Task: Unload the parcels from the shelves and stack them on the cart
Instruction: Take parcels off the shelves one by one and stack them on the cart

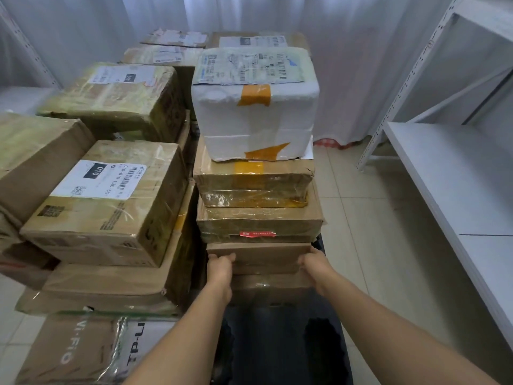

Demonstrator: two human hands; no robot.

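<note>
A tall stack of parcels stands in front of me. On top is a white foam box (255,107) with orange tape. Two taped brown cartons (254,184) lie beneath it. Lower down is a small brown carton (261,257). My left hand (220,263) grips its left end and my right hand (313,261) grips its right end, fingers curled round the sides. Another brown box (266,287) lies under it. The cart's deck is hidden beneath the parcels.
More cartons with shipping labels (111,201) are piled to the left and behind. A TP-Link box (83,348) lies at the lower left. White metal shelving (455,168) stands at the right, with a strip of tiled floor (358,223) between it and the stack. White curtains hang behind.
</note>
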